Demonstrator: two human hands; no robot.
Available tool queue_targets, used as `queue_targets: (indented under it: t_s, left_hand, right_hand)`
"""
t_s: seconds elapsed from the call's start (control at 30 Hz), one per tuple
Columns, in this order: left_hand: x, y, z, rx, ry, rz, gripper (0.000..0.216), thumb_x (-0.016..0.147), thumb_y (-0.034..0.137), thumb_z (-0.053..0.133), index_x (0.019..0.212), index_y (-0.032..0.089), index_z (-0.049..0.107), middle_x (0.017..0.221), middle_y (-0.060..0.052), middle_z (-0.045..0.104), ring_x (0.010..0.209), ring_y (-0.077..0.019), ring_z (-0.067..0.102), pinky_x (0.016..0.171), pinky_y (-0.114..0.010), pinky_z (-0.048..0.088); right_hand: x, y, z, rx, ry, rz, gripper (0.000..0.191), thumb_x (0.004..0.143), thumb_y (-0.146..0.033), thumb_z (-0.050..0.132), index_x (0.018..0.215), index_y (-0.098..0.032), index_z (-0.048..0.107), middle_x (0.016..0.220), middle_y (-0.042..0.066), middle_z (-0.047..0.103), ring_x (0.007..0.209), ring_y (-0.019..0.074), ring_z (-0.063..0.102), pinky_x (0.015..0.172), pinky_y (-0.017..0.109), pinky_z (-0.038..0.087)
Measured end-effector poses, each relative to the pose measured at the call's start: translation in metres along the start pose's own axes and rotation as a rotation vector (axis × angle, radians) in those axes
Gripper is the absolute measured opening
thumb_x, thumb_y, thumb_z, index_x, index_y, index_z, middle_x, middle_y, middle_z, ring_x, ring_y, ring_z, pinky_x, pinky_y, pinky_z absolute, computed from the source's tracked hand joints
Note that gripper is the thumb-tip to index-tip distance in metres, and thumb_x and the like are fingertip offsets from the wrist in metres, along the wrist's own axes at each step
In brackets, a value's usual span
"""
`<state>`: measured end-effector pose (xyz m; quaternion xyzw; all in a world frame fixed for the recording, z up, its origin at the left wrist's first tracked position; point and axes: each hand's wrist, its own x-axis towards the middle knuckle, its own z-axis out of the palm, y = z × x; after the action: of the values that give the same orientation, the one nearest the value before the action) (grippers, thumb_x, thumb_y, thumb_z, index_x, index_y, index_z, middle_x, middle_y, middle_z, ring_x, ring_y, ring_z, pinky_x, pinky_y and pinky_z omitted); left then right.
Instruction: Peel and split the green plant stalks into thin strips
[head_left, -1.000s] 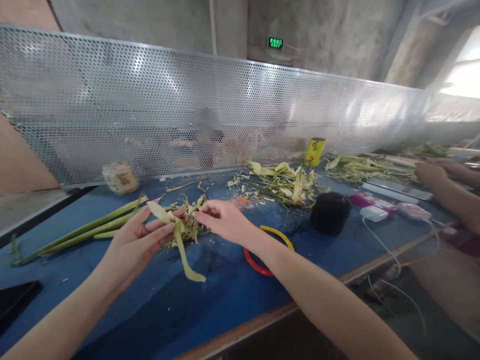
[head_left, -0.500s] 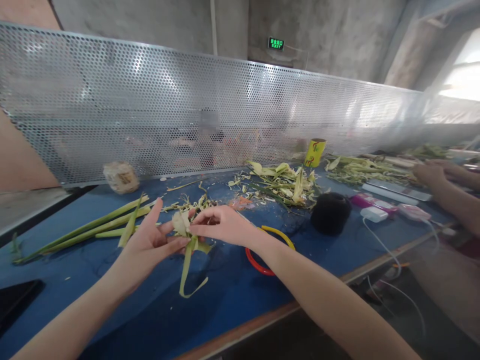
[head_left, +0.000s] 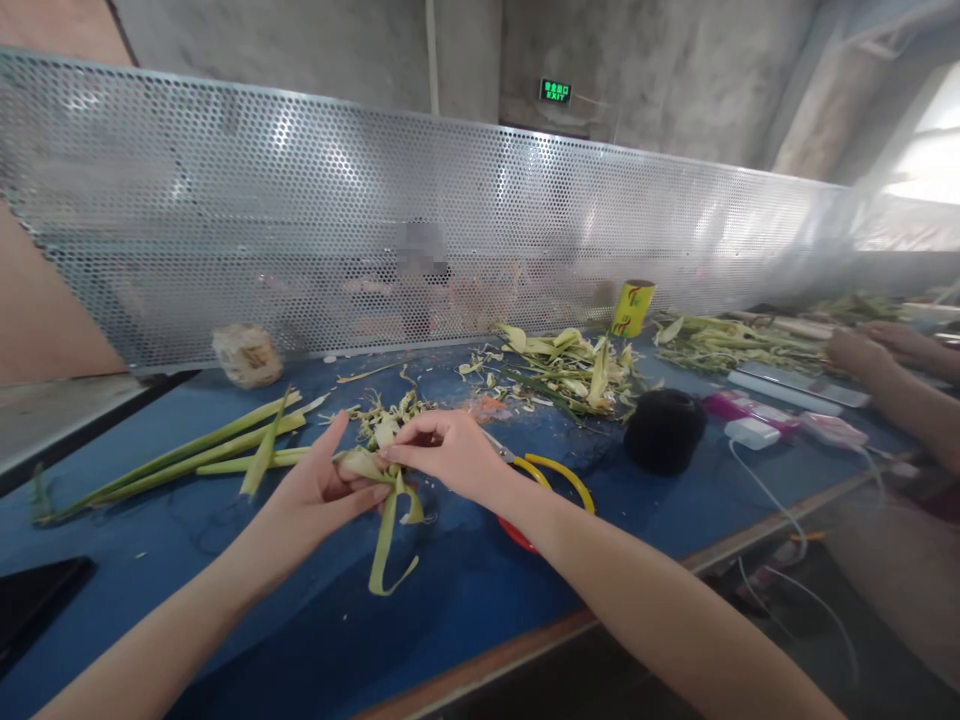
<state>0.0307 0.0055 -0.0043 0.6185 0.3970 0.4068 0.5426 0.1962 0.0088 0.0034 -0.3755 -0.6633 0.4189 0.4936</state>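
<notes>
The leaf strip (head_left: 386,545) hangs just over the near middle of the blue table (head_left: 450,615). Left hand (head_left: 315,500) and right hand (head_left: 450,455) both pinch its folded top, fingers closed tight. To the right lie scissors (head_left: 559,478) and a black yarn ball (head_left: 664,430). Farther off stands 1 yellow can (head_left: 632,307), contents hidden, print unreadable. Above the perforated screen (head_left: 300,220), a green sign (head_left: 555,91) on the concrete wall reads EXIT.

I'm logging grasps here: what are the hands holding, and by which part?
A leaf strip. The left hand and right hand both pinch its folded upper end between fingertips; the long tail hangs below the grip.
</notes>
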Motion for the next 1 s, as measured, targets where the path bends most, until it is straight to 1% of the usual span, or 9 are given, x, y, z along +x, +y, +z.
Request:
queue_targets:
  t_s: [0.17,0.3,0.47,0.63,0.73,0.8,0.83,0.93,1.0]
  left_hand:
    - [-0.003,0.008,0.007,-0.122,0.033,-0.006,0.096,0.065,0.025,0.068,0.138,0.020,0.005,0.065,0.006,0.063,0.061,-0.0105,0.060,0.065,-0.024,0.051]
    - [-0.003,0.012,0.010,-0.095,0.081,-0.001,0.089,0.066,0.024,0.067,0.137,0.019,0.013,0.065,0.006,0.063,0.056,-0.0089,0.059,0.061,-0.021,0.050]
    - [0.000,0.010,0.012,-0.053,0.053,0.010,0.087,0.066,0.025,0.066,0.136,0.020,0.015,0.069,0.004,0.063,0.068,-0.0112,0.060,0.061,-0.020,0.049]
    - [-0.001,0.008,0.010,-0.033,0.041,0.050,0.082,0.067,0.029,0.066,0.135,0.020,0.021,0.067,0.003,0.062,0.066,-0.0125,0.060,0.058,-0.021,0.049]
    - [-0.001,0.007,0.007,-0.033,0.039,0.055,0.084,0.064,0.028,0.068,0.135,0.022,0.021,0.071,0.003,0.063,0.065,-0.0113,0.059,0.059,-0.021,0.049]
    - [0.001,0.007,0.005,-0.015,0.071,0.056,0.090,0.060,0.027,0.071,0.135,0.022,0.021,0.074,0.003,0.064,0.062,-0.0102,0.058,0.058,-0.020,0.048]
    - [0.002,0.007,0.004,-0.009,0.097,0.061,0.092,0.058,0.027,0.073,0.134,0.023,0.021,0.076,0.003,0.064,0.061,-0.0098,0.058,0.058,-0.020,0.048]
    - [0.007,0.006,0.000,-0.019,0.180,0.090,0.093,0.057,0.030,0.073,0.134,0.024,0.022,0.076,0.003,0.064,0.064,-0.0103,0.059,0.061,-0.021,0.049]
    - [0.009,0.005,-0.002,-0.018,0.195,0.100,0.093,0.057,0.032,0.072,0.134,0.024,0.021,0.076,0.003,0.065,0.066,-0.0112,0.060,0.064,-0.023,0.050]
  right_hand:
    - [0.001,0.001,0.000,-0.021,0.031,-0.049,0.010,0.063,-0.023,0.066,0.059,-0.015,0.062,0.061,-0.001,0.058,0.055,0.0078,0.052,0.055,0.022,0.042]
    - [0.002,0.003,0.001,-0.040,0.088,-0.092,0.009,0.063,-0.023,0.066,0.060,-0.016,0.063,0.062,-0.002,0.054,0.059,0.0081,0.051,0.057,0.022,0.041]
    - [0.003,0.007,0.006,0.131,0.069,-0.055,0.018,0.063,-0.030,0.066,0.058,-0.015,0.057,0.061,-0.003,0.051,0.052,0.0071,0.051,0.057,0.024,0.042]
    - [0.004,0.003,0.004,0.036,0.169,-0.085,0.016,0.064,-0.027,0.065,0.057,-0.015,0.056,0.061,-0.003,0.051,0.057,0.0077,0.048,0.060,0.023,0.040]
    - [0.004,0.000,0.002,0.068,0.101,0.003,0.015,0.068,-0.028,0.061,0.063,-0.015,0.054,0.062,-0.002,0.052,0.058,0.0087,0.050,0.061,0.024,0.041]
    - [0.002,-0.001,0.002,0.054,0.024,0.060,0.016,0.071,-0.030,0.059,0.073,-0.016,0.053,0.064,-0.001,0.053,0.058,0.0090,0.051,0.060,0.024,0.042]
    - [0.001,-0.001,0.002,0.028,-0.014,0.057,0.019,0.071,-0.032,0.060,0.079,-0.016,0.052,0.067,-0.001,0.054,0.059,0.0089,0.050,0.059,0.024,0.042]
    - [-0.002,0.003,0.001,-0.104,-0.111,-0.076,0.034,0.067,-0.033,0.064,0.093,-0.019,0.048,0.073,-0.002,0.051,0.060,0.0084,0.047,0.058,0.023,0.041]
    - [-0.003,0.004,-0.001,-0.191,-0.162,-0.159,0.032,0.069,-0.027,0.062,0.096,-0.021,0.046,0.073,-0.003,0.050,0.063,0.0086,0.048,0.061,0.023,0.041]
